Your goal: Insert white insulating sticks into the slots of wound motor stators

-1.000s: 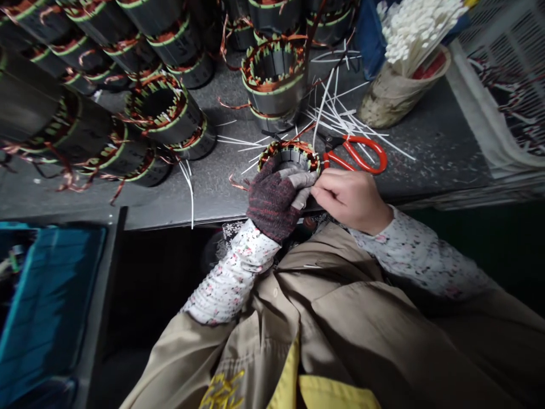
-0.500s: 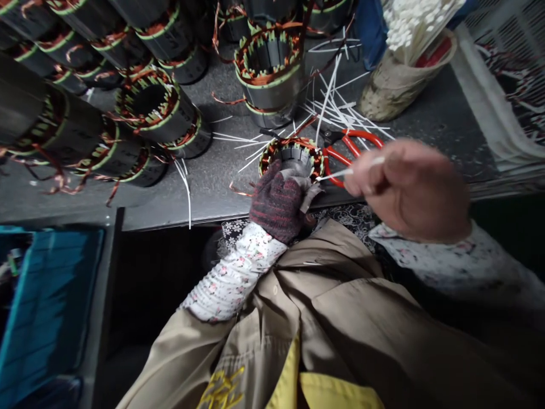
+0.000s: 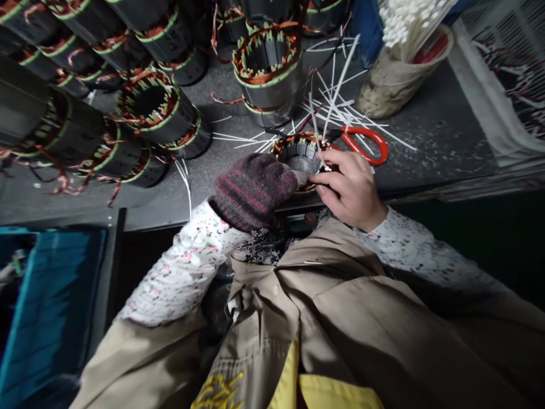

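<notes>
A motor stator (image 3: 281,149) with copper windings and green slot liners stands at the bench's front edge. My left hand (image 3: 258,190), in a dark knitted glove, is closed on its left side, wrapped fingertips reaching over the opening. My bare right hand (image 3: 353,187) is at the stator's right rim, fingers pinched around a white cable tie (image 3: 314,122) near its small head. Another white tie (image 3: 343,79) rises from the winding behind. Red-handled cutters (image 3: 381,145) lie just beyond my right hand, partly hidden by it.
Several wound stators (image 3: 268,74) stand at the back and left, some stacked. Loose white ties (image 3: 336,111) lie behind the work. A worn cylindrical holder (image 3: 385,85) contains a bundle of ties. At right is a white basket (image 3: 481,102); a blue crate (image 3: 55,284) is lower left.
My right hand has come in left from the air to the stator's rim, bringing the tie. My left hand has shifted left and turned, and the stator has moved slightly right.
</notes>
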The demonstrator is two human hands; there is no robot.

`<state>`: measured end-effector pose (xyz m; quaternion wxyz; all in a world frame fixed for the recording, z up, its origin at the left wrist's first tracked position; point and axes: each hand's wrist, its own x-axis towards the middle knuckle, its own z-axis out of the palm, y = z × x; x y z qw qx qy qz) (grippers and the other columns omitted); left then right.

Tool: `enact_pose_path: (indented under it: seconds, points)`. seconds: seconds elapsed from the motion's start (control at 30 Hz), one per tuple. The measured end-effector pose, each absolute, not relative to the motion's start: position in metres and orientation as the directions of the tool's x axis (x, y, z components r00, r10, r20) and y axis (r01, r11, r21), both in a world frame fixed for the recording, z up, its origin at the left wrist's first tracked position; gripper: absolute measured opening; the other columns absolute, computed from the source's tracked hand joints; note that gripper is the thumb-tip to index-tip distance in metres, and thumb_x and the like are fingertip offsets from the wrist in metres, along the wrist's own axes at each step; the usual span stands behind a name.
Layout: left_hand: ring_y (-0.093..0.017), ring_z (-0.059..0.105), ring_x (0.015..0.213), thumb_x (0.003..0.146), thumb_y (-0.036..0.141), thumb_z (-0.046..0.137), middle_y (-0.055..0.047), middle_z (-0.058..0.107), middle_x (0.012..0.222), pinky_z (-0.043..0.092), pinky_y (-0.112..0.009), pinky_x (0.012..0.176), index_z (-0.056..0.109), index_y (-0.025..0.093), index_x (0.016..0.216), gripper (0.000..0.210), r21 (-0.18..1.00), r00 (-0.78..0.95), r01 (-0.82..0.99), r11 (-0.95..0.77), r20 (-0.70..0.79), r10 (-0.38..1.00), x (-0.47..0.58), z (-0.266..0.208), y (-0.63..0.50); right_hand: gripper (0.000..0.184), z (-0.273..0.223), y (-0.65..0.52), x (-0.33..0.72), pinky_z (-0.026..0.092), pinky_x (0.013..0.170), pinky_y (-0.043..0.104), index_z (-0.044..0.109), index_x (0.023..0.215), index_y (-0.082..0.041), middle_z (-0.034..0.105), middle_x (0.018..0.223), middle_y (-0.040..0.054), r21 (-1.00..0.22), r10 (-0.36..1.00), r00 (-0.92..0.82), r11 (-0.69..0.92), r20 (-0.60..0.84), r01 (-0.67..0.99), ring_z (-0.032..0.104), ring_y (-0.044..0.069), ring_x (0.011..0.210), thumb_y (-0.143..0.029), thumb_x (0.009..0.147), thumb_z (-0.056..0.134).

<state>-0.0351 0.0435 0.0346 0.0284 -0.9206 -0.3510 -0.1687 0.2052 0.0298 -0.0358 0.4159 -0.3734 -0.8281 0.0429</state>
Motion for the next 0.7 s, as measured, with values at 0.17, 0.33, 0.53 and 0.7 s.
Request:
enact_pose_path:
  seconds: [0.17,0.33,0.53,0.7]
  points:
    - [-0.027,0.072,0.089,0.098,0.024,0.050,-0.010,0.075,0.093,0.061,-0.048,0.087,0.071,0.018,0.099,0.022,-0.133,0.853,0.495,-0.859,0.263,0.451,-0.032,0.044,0.060,0.014,-0.029,0.034,0.199,0.056,0.086,0.050,0.071,0.098,-0.026,0.070,0.121,0.0078,-0.360,0.587,-0.352,0.766,0.729,0.532,0.066,0.028,0.102,-0.020,0.092,0.060]
    - [-0.028,0.071,0.117,0.096,0.032,0.054,-0.006,0.075,0.123,0.046,-0.055,0.120,0.069,0.024,0.112,0.024,-0.104,0.888,0.362,-0.926,0.340,0.309,-0.033,0.045,0.062,0.009,-0.011,0.100,0.241,0.054,0.070,0.034,0.062,0.087,-0.024,0.067,0.084,0.0018,-0.489,0.518,0.125,0.663,0.846,0.566,0.063,0.017,0.076,-0.024,0.094,0.067]
    - [-0.023,0.077,0.087,0.098,0.044,0.057,-0.004,0.079,0.091,0.063,-0.046,0.096,0.067,0.025,0.089,0.024,0.123,0.834,0.362,-0.924,0.401,0.380,-0.031,0.022,0.069,0.021,-0.003,0.189,0.292,0.056,0.072,0.038,0.063,0.082,-0.028,0.068,0.088,0.0035,-0.606,0.663,0.249,0.385,0.707,0.697,0.064,0.019,0.074,-0.043,0.092,0.073]
    - [-0.024,0.078,0.090,0.099,0.038,0.061,-0.005,0.079,0.091,0.064,-0.047,0.099,0.068,0.022,0.095,0.018,0.038,0.636,0.602,-0.798,0.581,0.508,-0.020,0.001,0.040,0.013,0.005,0.174,0.300,0.058,0.087,0.047,0.068,0.093,-0.031,0.075,0.099,0.0054,-0.530,0.694,0.150,0.372,0.704,0.762,0.071,0.025,0.094,-0.040,0.099,0.061]
